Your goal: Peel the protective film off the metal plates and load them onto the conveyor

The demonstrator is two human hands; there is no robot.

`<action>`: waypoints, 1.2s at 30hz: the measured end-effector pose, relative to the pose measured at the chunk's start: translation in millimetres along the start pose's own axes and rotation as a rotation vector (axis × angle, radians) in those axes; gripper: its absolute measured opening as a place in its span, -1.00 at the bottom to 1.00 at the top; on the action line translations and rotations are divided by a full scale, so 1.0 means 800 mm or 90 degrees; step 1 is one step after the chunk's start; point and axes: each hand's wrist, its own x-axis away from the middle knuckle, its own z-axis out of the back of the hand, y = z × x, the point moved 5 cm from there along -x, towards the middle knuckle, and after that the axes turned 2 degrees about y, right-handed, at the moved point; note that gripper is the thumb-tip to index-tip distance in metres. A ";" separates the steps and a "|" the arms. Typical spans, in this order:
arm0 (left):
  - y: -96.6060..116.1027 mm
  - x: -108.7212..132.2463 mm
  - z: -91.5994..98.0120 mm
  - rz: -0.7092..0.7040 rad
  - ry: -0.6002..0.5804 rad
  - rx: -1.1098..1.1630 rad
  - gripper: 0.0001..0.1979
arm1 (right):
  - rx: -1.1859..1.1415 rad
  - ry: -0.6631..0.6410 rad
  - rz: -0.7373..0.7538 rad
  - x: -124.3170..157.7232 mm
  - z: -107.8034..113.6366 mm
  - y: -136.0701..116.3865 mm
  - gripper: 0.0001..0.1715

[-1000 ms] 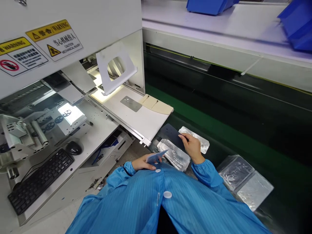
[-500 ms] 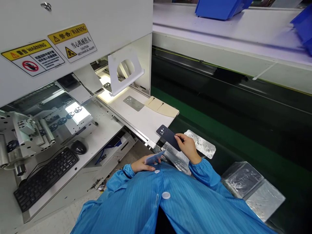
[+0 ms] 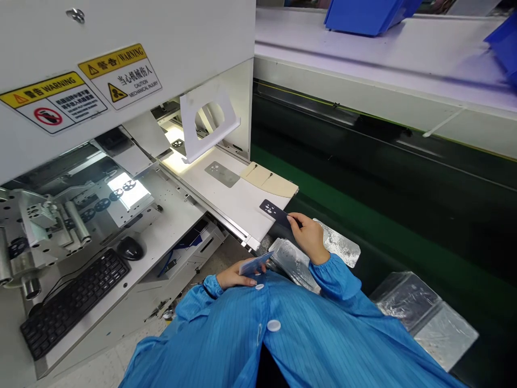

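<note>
My right hand [image 3: 307,237] pinches one end of a dark phone back panel [image 3: 273,210] with camera holes. The panel's far end reaches over the near edge of the white feed table [image 3: 242,207]. Close to my body, my left hand [image 3: 238,275] is wrapped round a thin bluish phone panel [image 3: 255,263]; whether it is one or a stack I cannot tell. A grey phone panel [image 3: 222,174] lies flat on the feed table, and a dark panel [image 3: 178,144] sits farther in under the machine's light.
Silvery film-wrapped panels [image 3: 291,258] and a speckled silver sheet [image 3: 338,242] lie by my right hand on the dark green belt [image 3: 388,215]. Wrapped packs [image 3: 424,307] are at right. A keyboard [image 3: 75,302] and mouse [image 3: 130,249] stand at left. A white bracket [image 3: 210,129] overhangs the feed table.
My right hand has moved slightly forward, bringing the dark panel a little farther over the feed table's edge. My left hand has stayed nearly in place. The whole view has shifted slightly.
</note>
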 end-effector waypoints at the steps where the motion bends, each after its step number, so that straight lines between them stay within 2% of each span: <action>1: 0.000 0.000 0.000 0.001 -0.001 0.002 -0.28 | 0.013 0.001 0.019 -0.006 -0.005 -0.006 -0.66; 8: -0.006 0.002 0.004 -0.003 0.004 0.012 -0.30 | 0.078 -0.049 0.177 -0.037 -0.062 -0.042 -0.59; 14: -0.005 0.005 0.006 -0.015 0.002 0.002 -0.25 | 0.095 -0.122 0.264 -0.026 -0.105 -0.050 -0.51; 20: -0.006 0.003 0.007 -0.024 0.000 0.008 -0.25 | 0.116 -0.195 0.252 0.007 -0.129 -0.062 -0.54; 24: -0.009 0.002 0.007 -0.020 -0.009 0.014 -0.28 | 0.119 -0.233 0.233 0.017 -0.134 -0.069 -0.38; 28: -0.008 0.001 0.007 -0.022 -0.007 0.009 -0.27 | 0.117 -0.259 0.216 0.014 -0.137 -0.070 -0.27; 36: -0.004 0.002 0.007 -0.001 0.011 0.002 -0.29 | 0.111 -0.270 0.184 -0.003 -0.146 -0.072 -0.22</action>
